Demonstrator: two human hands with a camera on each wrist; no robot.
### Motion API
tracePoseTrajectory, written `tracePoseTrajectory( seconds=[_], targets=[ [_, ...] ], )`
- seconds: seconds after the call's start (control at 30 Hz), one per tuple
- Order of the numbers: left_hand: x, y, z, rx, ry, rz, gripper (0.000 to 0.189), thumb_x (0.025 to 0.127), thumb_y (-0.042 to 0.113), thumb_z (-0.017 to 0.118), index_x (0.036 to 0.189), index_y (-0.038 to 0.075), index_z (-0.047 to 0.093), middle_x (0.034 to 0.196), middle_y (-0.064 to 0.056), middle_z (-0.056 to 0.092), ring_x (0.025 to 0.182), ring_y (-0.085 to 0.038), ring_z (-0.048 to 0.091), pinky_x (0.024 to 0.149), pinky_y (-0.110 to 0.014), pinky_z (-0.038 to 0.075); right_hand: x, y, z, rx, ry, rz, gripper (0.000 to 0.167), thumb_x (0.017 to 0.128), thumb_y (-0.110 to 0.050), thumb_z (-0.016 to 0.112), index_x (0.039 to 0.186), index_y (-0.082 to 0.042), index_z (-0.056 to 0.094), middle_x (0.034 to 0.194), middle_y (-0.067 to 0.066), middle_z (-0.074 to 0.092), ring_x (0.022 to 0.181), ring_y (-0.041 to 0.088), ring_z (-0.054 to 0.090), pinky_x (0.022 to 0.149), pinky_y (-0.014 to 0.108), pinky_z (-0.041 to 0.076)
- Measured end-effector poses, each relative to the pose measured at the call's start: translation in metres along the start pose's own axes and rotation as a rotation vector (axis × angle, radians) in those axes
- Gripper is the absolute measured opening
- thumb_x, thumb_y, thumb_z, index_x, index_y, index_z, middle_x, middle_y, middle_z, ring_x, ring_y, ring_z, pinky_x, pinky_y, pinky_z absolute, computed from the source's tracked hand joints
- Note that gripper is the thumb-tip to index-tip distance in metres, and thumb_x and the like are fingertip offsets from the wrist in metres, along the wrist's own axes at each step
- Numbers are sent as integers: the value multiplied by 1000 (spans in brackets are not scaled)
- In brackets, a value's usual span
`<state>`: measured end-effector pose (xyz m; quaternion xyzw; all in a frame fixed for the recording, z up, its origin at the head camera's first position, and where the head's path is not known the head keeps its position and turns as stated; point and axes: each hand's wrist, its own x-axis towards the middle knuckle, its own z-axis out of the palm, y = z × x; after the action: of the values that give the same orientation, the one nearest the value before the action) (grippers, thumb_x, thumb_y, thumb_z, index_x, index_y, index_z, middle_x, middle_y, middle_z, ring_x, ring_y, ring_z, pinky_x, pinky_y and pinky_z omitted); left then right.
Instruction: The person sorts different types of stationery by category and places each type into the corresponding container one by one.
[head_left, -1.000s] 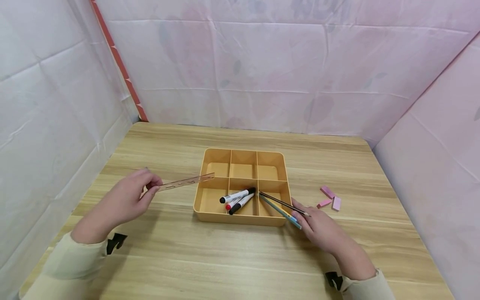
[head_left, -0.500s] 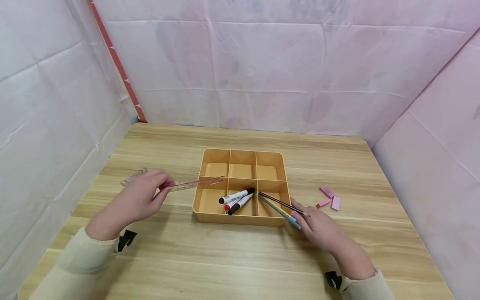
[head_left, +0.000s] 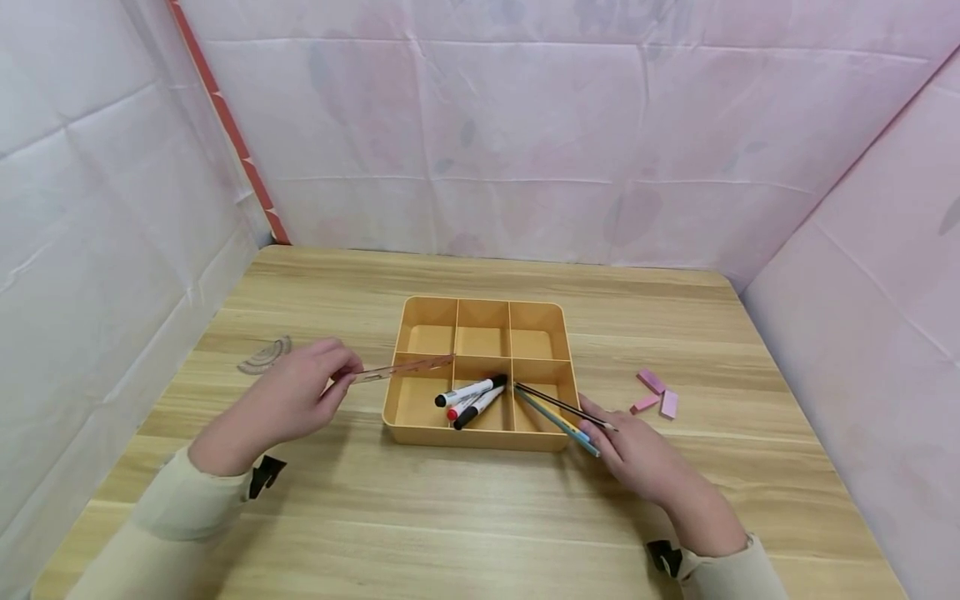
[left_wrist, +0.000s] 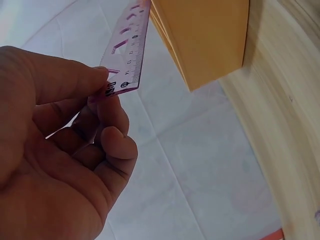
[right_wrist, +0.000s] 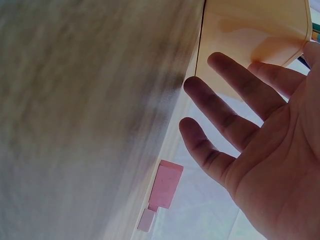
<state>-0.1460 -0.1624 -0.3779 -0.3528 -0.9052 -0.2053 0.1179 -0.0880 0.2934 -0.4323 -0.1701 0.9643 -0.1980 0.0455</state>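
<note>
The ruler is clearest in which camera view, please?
The left wrist view: the ruler is large there, some numbers readable, far end cropped. The head view shows it small, reaching over the box; the right wrist view lacks it.

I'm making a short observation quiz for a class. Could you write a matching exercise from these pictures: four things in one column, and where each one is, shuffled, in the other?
Things
1. ruler
2. markers
3. protractor
4. pink blocks

Places
A. on the table, to the right of the box
B. pinched in the left hand
C. on the table, to the left of the box
D. lying mostly in the box's near middle compartment

Right pairs: 1-B, 2-D, 3-C, 4-A
</note>
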Motion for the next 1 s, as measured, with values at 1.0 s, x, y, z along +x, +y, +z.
tracePoseTrajectory(
  seconds=[1.0],
  targets=[
    [16, 13, 11, 38, 16, 50, 9, 87, -4, 69, 92, 1, 76, 84, -4, 64, 70, -12, 56, 61, -28, 52, 0, 5, 3, -4, -7, 10, 51, 112, -34, 46, 152, -3, 51, 134, 26, 67, 124, 40, 65, 104, 61, 50]
  ],
)
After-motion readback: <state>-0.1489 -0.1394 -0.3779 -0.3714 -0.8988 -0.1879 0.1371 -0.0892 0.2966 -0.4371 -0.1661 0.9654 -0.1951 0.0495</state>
